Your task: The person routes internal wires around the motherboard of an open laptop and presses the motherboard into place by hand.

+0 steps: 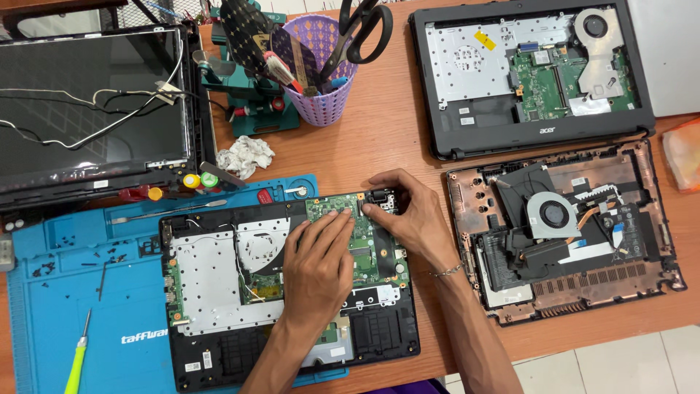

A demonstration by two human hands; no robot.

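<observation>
An opened laptop base (219, 292) lies on a blue work mat (65, 292), its green motherboard (364, 252) exposed. My left hand (319, 266) rests flat on the motherboard, fingers together and pointing up towards the far edge. My right hand (405, 211) is at the board's top right corner, thumb and fingers pinching a small black part (379, 195) by the hinge area. A thin bracelet sits on my right wrist.
A detached laptop screen (87, 109) with loose cables lies at upper left. A purple basket (321, 66) holds scissors and tools. Two more opened laptop shells lie at right, black (532, 73) and copper-coloured (561, 233). A green-handled screwdriver (76, 357), loose screws and crumpled tissue (246, 155) lie about.
</observation>
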